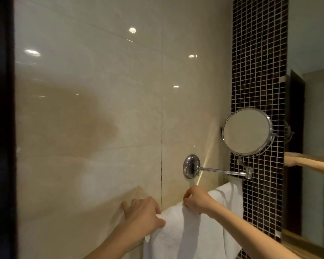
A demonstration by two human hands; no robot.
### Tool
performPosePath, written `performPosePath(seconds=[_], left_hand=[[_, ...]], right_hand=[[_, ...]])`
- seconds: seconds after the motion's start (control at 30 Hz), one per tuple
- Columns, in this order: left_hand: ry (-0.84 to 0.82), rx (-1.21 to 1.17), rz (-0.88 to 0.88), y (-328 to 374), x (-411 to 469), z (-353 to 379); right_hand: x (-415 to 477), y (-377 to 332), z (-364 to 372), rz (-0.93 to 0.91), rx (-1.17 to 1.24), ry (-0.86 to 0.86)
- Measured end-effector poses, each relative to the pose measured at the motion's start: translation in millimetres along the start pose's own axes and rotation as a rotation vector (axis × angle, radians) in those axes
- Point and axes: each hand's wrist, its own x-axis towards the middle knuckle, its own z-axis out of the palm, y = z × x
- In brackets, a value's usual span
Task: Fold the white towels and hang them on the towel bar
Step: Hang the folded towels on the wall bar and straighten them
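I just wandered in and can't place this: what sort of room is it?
Most likely a bathroom, perhaps a hotel's. The glossy cream wall tiles, the round chrome mirror on a swing arm and the white towel hanging below it all point that way.

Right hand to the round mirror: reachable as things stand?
Probably yes. The right hand pinches the towel below and left of the mirror; only bare wall and the swing arm lie between. It would have to release the towel first.
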Motion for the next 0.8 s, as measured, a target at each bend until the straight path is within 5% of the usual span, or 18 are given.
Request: performPosePath(seconds=[0.5, 0.8], left_hand=[[-0.066, 0.389, 0.016, 13, 0, 6], [-0.132, 0.403, -0.006, 13, 5, 4]], right_hand=[[10, 15, 9, -0.088, -0.129, 0.055], [14, 18, 11, -0.109, -0.131, 0.089]])
